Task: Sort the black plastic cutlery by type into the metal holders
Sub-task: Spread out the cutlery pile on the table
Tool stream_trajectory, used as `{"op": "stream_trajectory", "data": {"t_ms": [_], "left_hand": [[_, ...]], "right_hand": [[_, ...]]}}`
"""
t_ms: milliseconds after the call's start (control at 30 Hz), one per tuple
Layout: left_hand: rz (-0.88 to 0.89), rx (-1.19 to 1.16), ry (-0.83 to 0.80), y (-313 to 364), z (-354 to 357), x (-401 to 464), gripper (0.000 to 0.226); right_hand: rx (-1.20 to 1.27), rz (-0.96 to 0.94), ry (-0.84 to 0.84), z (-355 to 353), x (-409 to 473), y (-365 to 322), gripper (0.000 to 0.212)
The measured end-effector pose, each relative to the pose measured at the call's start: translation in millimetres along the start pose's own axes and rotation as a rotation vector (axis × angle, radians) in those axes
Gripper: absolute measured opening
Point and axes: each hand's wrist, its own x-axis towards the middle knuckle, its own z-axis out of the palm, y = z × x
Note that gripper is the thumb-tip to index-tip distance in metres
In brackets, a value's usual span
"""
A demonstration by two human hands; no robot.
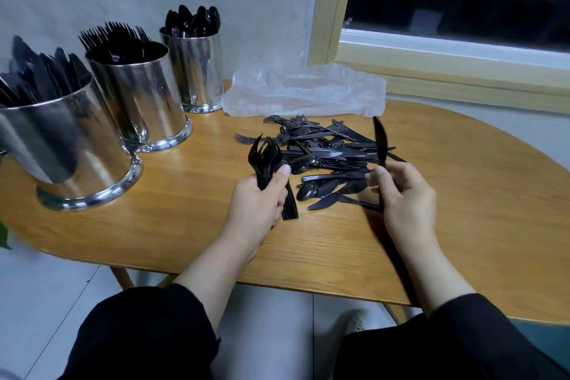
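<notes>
My left hand (259, 200) grips a bundle of forks (267, 163), fingers curled round the handles, tines fanned upward, handle ends touching the wooden table (462, 225). My right hand (407, 194) pinches a single knife (380, 142) by its handle, blade upright. Just beyond both hands lies the loose pile of black cutlery (320, 151): forks, knives, spoons tangled together. Behind the pile, a crumpled clear plastic bag (305, 89). Far left, three metal holders in a row: nearest holder (61, 145) full of knives, middle holder (142, 99) with forks, farthest holder (197, 71) with spoons, against the wall. Window frame (401, 65) at the back right.
</notes>
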Motion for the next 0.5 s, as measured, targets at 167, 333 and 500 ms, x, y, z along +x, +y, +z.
{"op": "stream_trajectory", "data": {"t_ms": [167, 333, 500], "left_hand": [[-0.040, -0.020, -0.075, 8, 35, -1, 0.041], [-0.059, -0.005, -0.153, 11, 79, 6, 0.019], [-0.034, 0.175, -0.220, 1, 90, 2, 0.026]], "right_hand": [[0.143, 0.008, -0.024, -9, 3, -2, 0.012], [0.228, 0.110, -0.187, -10, 4, -1, 0.013], [0.216, 0.096, -0.262, -10, 5, 3, 0.014]]}}
